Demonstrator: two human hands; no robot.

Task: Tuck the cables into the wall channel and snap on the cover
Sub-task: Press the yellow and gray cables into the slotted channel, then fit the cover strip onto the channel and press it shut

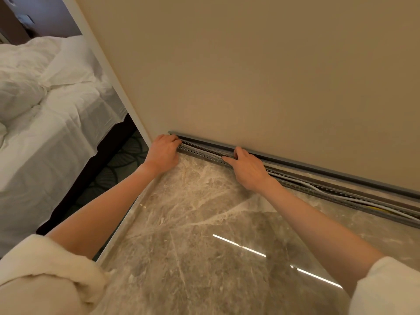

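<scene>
A perforated metal channel [204, 155] runs along the foot of the beige wall, at the back of a marble top. A grey cover strip [318, 170] sits against the wall just above it. White and yellow cables [354, 198] lie loosely in the open channel to the right. My left hand [162, 153] is at the channel's left end, its fingers curled into the channel over the cables there. My right hand [248, 170] is a little further right. Its fingers are pressed into the channel under the cover strip, and its index finger lies along the perforated rim.
The glossy marble top [204, 235] fills the foreground, and its left edge drops off. Beyond that edge stands a bed with white linen [45, 110] over a patterned carpet [118, 162]. Both my forearms come out of white robe sleeves [45, 276].
</scene>
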